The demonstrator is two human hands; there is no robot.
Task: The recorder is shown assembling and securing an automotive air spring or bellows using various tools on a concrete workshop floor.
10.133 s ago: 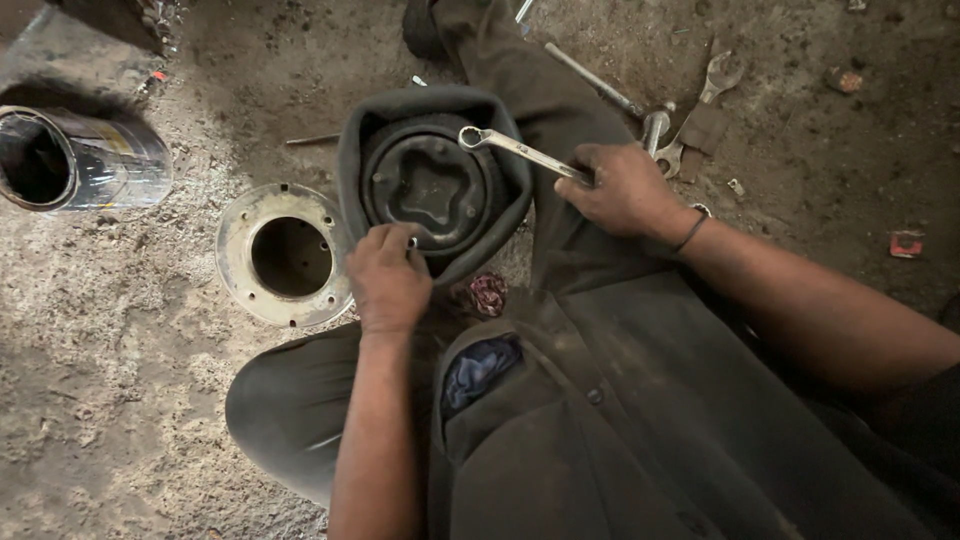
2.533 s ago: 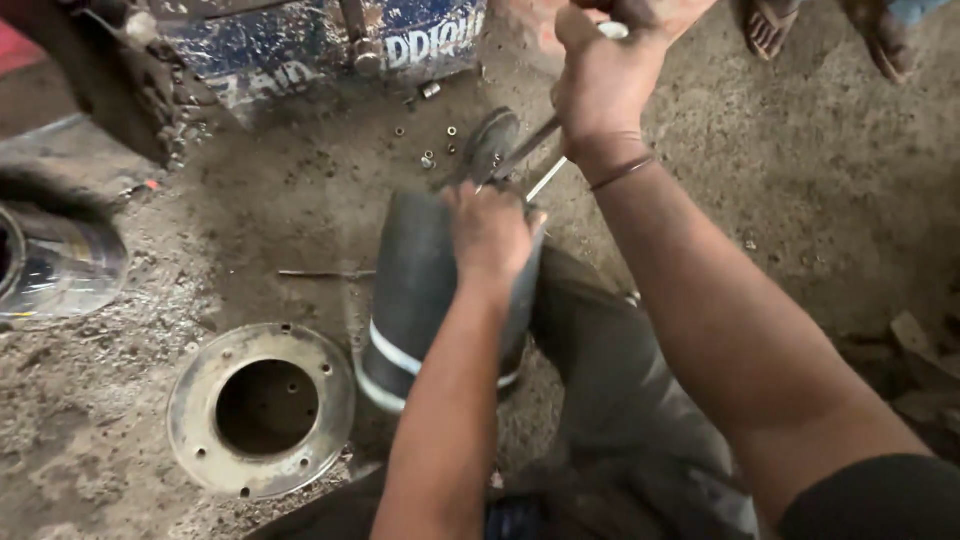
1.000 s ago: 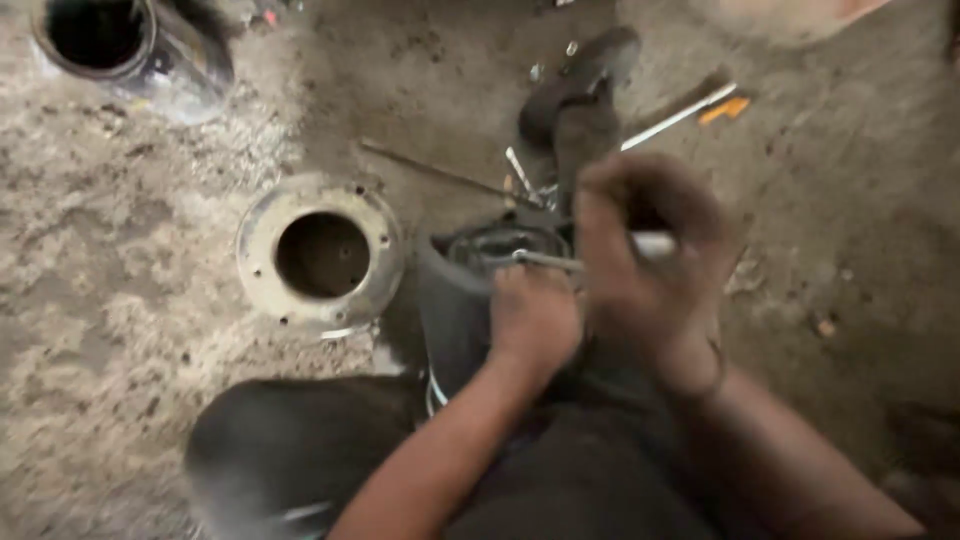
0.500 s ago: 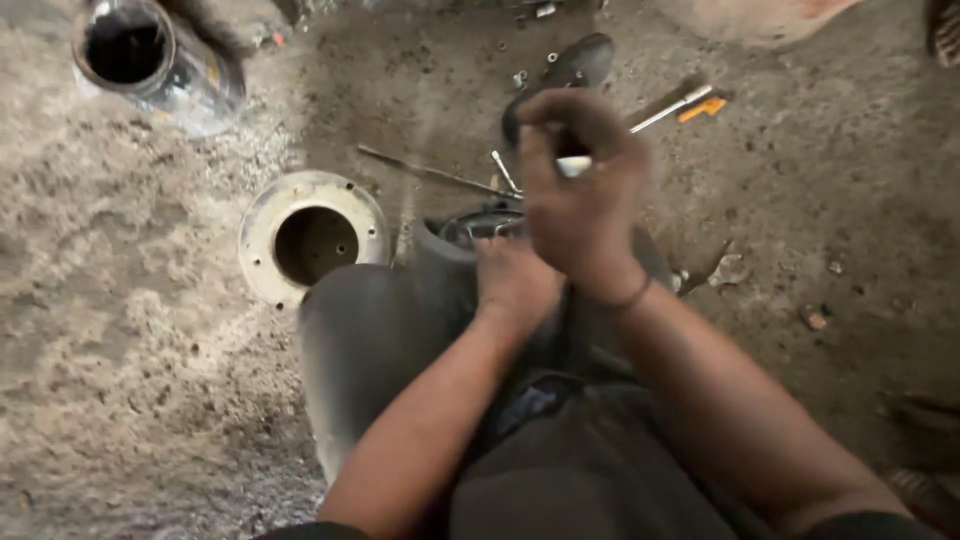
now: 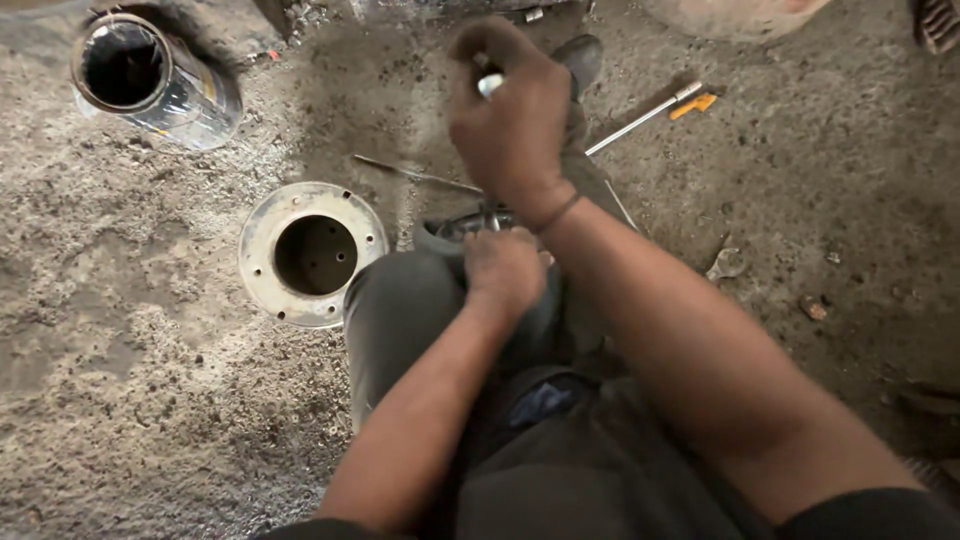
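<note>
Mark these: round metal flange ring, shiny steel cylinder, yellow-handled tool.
round metal flange ring (image 5: pixel 262 215), head view, upper-left rim
shiny steel cylinder (image 5: pixel 200 100), head view, side wall
yellow-handled tool (image 5: pixel 640 117), head view, metal shaft

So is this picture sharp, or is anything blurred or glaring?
Head view: the right hand is smeared by motion blur, so the metal tool in its grip is hard to make out; the left hand is a little soft too. The floor grit reads clearly. Light is dim and even, with a bright sheen on the steel cylinder.

Dim, soft daylight; slight motion blur
</note>
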